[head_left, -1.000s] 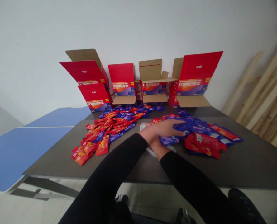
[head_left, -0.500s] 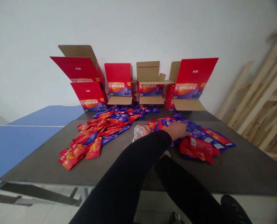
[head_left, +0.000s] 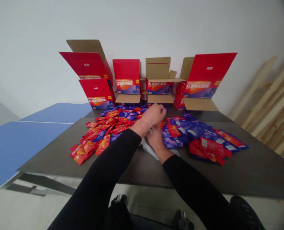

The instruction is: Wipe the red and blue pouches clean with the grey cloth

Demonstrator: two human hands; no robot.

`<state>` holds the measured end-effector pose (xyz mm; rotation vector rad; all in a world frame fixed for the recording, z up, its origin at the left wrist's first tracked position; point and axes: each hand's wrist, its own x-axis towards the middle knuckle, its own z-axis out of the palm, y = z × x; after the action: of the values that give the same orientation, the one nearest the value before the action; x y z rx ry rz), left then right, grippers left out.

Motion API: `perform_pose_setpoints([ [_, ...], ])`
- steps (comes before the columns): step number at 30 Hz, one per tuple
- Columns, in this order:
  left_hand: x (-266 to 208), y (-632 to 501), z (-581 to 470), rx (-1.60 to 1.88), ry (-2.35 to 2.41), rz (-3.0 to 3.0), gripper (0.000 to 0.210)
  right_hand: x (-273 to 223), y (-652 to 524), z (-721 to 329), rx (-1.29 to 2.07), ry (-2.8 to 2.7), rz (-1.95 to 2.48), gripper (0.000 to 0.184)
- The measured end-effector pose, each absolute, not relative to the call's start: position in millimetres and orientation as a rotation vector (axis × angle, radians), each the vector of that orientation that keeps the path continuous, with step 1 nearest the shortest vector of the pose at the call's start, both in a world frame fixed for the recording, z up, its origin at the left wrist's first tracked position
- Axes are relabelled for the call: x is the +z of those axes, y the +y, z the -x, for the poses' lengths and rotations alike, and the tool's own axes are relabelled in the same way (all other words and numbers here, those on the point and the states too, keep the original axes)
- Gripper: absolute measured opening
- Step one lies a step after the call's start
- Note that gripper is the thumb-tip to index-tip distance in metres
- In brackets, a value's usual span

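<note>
Left hand (head_left: 155, 114) drawn back from the blue pouches (head_left: 199, 129) at 3 o'clock, where it lay half a second ago, a worker in black sleeves holds it just to 12 o'clock of the right hand (head_left: 156, 139). Its fingers are curled in; whether they grip anything cannot be told from here. The right hand, mostly hidden by the left forearm then, is in plain sight, closed around a crumpled white wrap (head_left: 149, 148). The wrap's loose end trails beneath the wrist over the grey table (head_left: 144, 174), pointing to 4 o'clock, its long axis running roughly from 10 to 4. Pale labels show on the uncovered blue pouches. Beside them, at 4 o'clock, red pouches (head_left: 211, 147) lie stacked, long axes also near 10 to 4. A mixed heap of red and blue pouches (head_left: 108, 126) spreads at 9 to 10 o'clock, pointing every which way. Beyond, red cartons (head_left: 126, 81) with open flaps stand from 10 to 2 o'clock against a white wall (head_left: 142, 25).
</note>
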<state>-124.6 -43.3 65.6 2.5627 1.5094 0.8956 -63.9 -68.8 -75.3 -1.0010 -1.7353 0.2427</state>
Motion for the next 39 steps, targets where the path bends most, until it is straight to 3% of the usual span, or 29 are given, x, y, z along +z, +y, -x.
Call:
perform_pose_setpoints([
  [2, 63, -44, 173, 0.896, 1.702, -2.5, 0.029, -77, -71, 67, 0.24, -1.621, 1.057, 0.02],
  [6, 38, -48, 255, 0.403, 2.079, -2.287, 0.028, -77, -73, 69, 0.253, -1.597, 1.05, 0.025],
  [12, -8, -55, 305, 0.093, 2.259, -2.101, 0.057, -75, -73, 69, 0.229, -1.581, 1.06, 0.023],
  [20, -24, -69, 306, 0.198, 2.329, -2.208, 0.05, -72, -77, 68, 0.247, -1.596, 1.066, 0.025],
  [25, -26, -71, 312, 0.338, 2.282, -2.29, 0.029, -73, -77, 69, 0.278, -1.579, 1.085, 0.025],
  [39, -16, -72, 306, 0.882, 2.244, -2.193, 0.034, -70, -76, 67, 0.261, -1.572, 1.03, 0.024],
])
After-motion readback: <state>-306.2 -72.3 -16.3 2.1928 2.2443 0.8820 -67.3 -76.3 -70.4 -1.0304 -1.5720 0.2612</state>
